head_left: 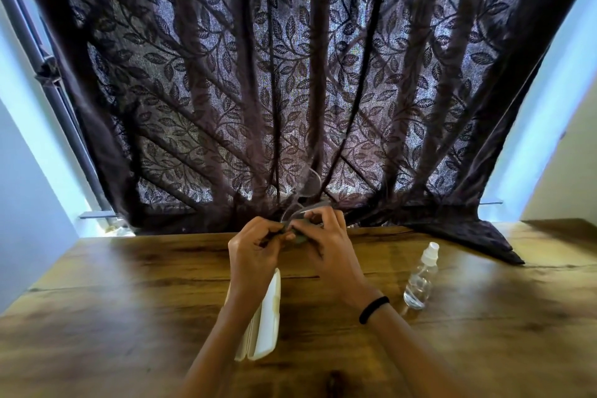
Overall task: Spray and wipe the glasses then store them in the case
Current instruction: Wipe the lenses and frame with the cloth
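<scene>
Backlit dimness, wide-angle edge distortion

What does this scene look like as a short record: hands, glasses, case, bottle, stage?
hands: left hand and right hand grip the clear-framed glasses above the brown wooden table
cloth: small green cloth pinched between them
case: white hard case on table, under left forearm
bottle: clear white-capped spray bottle, upright at right
stage: wiping; glasses not cased
</scene>
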